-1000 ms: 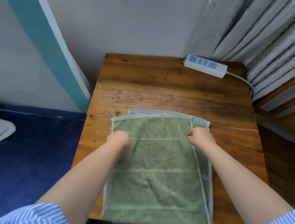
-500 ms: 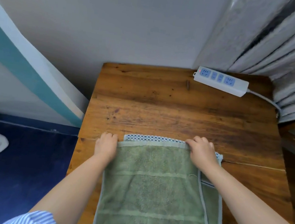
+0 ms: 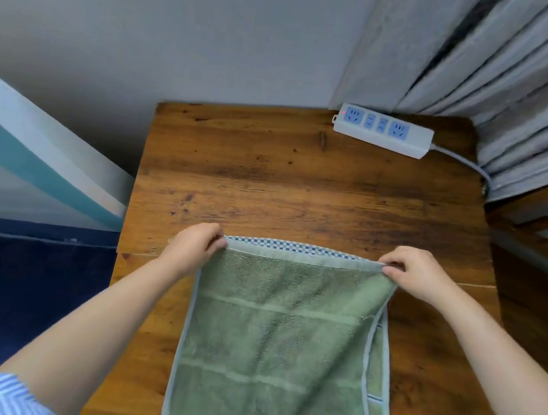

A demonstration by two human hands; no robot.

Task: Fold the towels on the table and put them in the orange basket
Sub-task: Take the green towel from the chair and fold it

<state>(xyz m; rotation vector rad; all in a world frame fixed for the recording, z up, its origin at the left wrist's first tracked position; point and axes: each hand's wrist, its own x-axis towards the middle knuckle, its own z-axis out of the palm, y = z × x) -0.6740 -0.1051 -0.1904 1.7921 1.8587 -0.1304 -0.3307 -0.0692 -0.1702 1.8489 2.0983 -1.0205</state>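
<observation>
Towel [image 3: 279,346]: green terry, lying lengthwise down the table's [image 3: 268,186] middle toward its near edge | left hand [image 3: 191,249] pinches the far left corner, fingers curled on the hem | right hand [image 3: 412,276] pinches the far right corner likewise | looks soft, light and floppy; corners seem the best hold, or it will likely sag | basket not in view.

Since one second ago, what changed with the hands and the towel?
Both hands moved from mid-towel to the far edge of the green towel. The left hand and right hand now pinch its far corners, spread apart. The checkered towel stays underneath, the power strip at the far right of the table.
</observation>
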